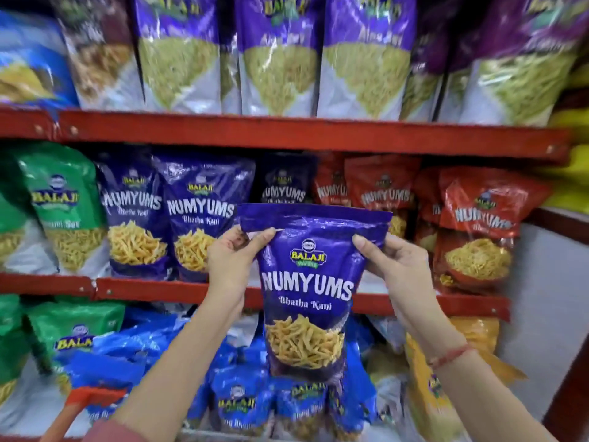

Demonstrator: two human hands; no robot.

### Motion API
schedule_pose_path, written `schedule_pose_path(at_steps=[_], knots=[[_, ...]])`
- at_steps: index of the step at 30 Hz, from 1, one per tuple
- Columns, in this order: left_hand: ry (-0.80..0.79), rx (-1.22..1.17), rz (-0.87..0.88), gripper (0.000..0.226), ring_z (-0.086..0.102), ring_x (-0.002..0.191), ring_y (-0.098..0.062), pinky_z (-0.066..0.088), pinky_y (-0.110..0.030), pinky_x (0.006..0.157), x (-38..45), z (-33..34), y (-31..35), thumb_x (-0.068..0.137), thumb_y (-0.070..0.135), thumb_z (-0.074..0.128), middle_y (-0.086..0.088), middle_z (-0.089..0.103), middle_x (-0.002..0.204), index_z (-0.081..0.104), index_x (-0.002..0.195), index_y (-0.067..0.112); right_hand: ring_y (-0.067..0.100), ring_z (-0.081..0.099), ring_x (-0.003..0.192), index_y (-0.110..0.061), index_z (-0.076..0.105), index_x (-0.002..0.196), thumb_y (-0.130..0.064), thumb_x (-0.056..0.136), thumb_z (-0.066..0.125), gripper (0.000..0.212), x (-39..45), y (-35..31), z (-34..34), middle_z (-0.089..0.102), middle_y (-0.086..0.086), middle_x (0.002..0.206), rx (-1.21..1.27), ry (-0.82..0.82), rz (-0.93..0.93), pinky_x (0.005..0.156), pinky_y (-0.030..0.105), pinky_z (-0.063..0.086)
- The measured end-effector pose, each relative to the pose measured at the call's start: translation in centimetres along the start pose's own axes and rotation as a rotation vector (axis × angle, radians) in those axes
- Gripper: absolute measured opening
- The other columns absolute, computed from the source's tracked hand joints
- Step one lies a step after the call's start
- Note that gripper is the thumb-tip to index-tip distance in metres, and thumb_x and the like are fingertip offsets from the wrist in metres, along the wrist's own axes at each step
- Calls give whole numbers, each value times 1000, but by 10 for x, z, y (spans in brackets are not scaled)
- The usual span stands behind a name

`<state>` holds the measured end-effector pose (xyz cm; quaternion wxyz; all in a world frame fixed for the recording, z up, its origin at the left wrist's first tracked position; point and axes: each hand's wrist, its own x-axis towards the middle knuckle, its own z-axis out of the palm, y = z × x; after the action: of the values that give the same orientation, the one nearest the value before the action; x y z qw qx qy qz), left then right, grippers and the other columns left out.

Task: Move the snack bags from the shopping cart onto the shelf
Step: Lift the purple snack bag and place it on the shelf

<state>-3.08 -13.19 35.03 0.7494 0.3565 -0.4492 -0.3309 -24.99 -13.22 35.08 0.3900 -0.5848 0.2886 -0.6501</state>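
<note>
A dark blue Numyums snack bag (pixel 307 291) hangs upright in front of the middle shelf (pixel 159 287), held by both hands. My left hand (pixel 234 260) pinches its upper left corner, and my right hand (pixel 395 266) grips its upper right side. Behind it, the middle shelf holds two matching blue Numyums bags (pixel 197 215) on the left, and another one stands further back in a dark gap (pixel 283 186). An orange-red cart handle (pixel 92 397) shows at the bottom left; the cart's inside is hidden.
Red Numyums bags (pixel 475 228) fill the middle shelf's right, green bags (pixel 60 205) its left. Purple-topped bags (pixel 277 55) line the top shelf (pixel 287 130). Blue bags (pixel 242 406) and yellow bags (pixel 427 384) crowd the bottom shelf. A white wall (pixel 548 298) stands at right.
</note>
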Motion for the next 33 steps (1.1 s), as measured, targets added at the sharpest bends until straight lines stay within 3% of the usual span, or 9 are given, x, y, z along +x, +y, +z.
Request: schedule_pose_path(at_steps=[4,6,10,14,16,23,27,30,33], knots=[[4,-56,56,11,67,63,-14,56,-28,62,41,26,19,73,11,75,6,73,62,66,68,16,21,69,80,-8,74,97,-9,84,68,14,45,-23,5,78,4,87,30,10,-94,66,30,62],[7,-74,87,13,66,64,-15,56,-28,62,60,37,26,73,10,75,4,72,64,65,66,15,20,68,84,-9,74,96,-7,84,68,14,65,-31,8,78,4,91,69,14,-127,76,33,61],[2,-121,97,10,66,79,-24,56,-37,78,93,51,24,73,8,75,-7,72,77,69,69,15,20,68,88,-10,74,96,-8,83,69,14,102,-27,11,78,1,91,68,33,-145,87,40,57],[10,-114,48,11,66,62,-8,55,-20,62,113,60,-1,74,4,73,6,73,62,67,71,11,22,67,90,-5,73,101,-8,83,69,19,128,3,7,74,14,103,88,88,-89,91,45,54],[-5,-136,22,11,66,61,-6,56,-17,61,123,65,-12,74,3,73,7,74,62,66,71,12,24,68,92,-9,74,98,-12,81,71,17,141,17,4,75,14,105,100,108,-58,94,46,53],[108,-142,-111,17,59,74,-25,50,-41,77,164,80,-44,68,7,80,-12,66,75,63,69,9,30,65,86,-11,74,81,-9,79,74,3,185,53,6,75,12,88,146,187,20,92,51,50],[155,-142,-78,33,57,60,-18,49,-39,74,180,86,-47,72,0,75,8,67,51,57,51,18,29,64,86,-11,71,80,-8,76,76,7,205,62,11,73,13,87,126,231,35,92,54,50],[154,-122,-63,23,60,68,-22,51,-42,77,181,87,-55,72,2,75,-2,68,66,61,59,15,29,67,84,-15,75,73,-14,73,80,5,212,79,8,76,2,82,95,258,43,91,54,52],[130,-108,-41,20,61,73,-22,51,-43,80,183,85,-67,74,3,74,-3,67,68,64,61,16,33,70,97,-21,77,78,-23,73,81,6,211,92,5,77,2,90,59,230,46,96,58,52]])
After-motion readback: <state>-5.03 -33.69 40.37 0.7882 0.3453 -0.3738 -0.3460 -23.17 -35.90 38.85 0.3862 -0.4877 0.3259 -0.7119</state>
